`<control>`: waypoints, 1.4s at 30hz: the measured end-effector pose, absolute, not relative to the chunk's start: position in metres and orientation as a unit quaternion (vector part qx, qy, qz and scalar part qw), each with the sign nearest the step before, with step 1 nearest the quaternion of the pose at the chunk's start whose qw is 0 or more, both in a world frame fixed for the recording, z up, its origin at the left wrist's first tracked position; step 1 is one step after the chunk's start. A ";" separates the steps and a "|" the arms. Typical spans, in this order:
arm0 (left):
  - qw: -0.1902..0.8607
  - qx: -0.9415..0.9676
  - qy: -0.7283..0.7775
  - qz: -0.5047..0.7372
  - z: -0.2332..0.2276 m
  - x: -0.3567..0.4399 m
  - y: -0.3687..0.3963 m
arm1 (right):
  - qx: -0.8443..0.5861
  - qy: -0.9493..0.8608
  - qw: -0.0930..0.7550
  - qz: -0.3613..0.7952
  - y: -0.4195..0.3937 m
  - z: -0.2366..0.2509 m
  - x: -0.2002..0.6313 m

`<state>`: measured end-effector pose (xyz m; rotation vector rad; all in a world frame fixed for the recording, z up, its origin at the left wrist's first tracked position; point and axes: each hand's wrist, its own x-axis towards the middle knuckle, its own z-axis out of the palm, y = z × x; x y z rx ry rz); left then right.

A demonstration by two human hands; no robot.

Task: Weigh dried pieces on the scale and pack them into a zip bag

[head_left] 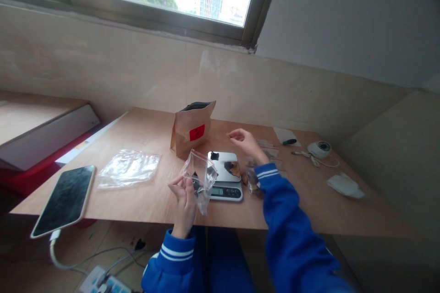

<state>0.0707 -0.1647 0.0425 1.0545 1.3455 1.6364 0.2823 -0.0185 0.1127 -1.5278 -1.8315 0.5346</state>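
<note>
Clear plastic bag (201, 176): pinched in my left hand (184, 192), raised beside the scale (225, 176).
Right hand (245, 143): reached forward above worktop (144, 137), fingers loosely curled, grip empty.

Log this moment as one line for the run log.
left hand: holds clear bag | right hand: raised, empty, above table | scale: dark pieces on it

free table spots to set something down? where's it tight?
Free: the bare strip of table between the plastic sheet and the paper bag, and the near right part before the white cloth. Tight: around the scale, where the left hand holds a clear bag and the right hand hovers.
</note>
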 end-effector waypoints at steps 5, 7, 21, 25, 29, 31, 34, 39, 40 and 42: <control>0.387 0.411 0.514 0.645 0.043 0.081 -0.159 | -0.427 -0.734 0.370 0.377 -0.085 0.168 0.252; 0.397 0.410 0.503 0.649 0.044 0.082 -0.158 | -0.416 -0.731 0.350 0.413 -0.099 0.169 0.250; 0.399 0.404 0.505 0.650 0.051 0.076 -0.168 | -0.577 -0.741 0.293 0.181 -0.133 0.037 0.329; 0.374 0.429 0.504 0.649 0.051 0.077 -0.169 | -0.567 -0.777 0.235 0.141 -0.130 0.040 0.331; 0.372 0.435 0.501 0.649 0.047 0.076 -0.170 | -0.574 -0.782 0.210 0.123 -0.125 0.047 0.330; 0.372 0.439 0.495 0.651 0.045 0.075 -0.171 | -0.589 -0.771 0.213 0.111 -0.124 0.054 0.330; 0.380 0.442 0.489 0.649 0.044 0.076 -0.174 | -0.618 -0.729 0.282 0.084 -0.124 0.076 0.322; 0.391 0.430 0.483 0.655 0.050 0.086 -0.176 | -0.563 -0.672 0.457 0.150 -0.141 0.141 0.272; 0.394 0.426 0.482 0.657 0.051 0.088 -0.177 | -0.535 -0.700 0.441 0.176 -0.145 0.152 0.261; 0.399 0.417 0.481 0.660 0.051 0.088 -0.177 | -0.492 -0.747 0.402 0.195 -0.150 0.166 0.245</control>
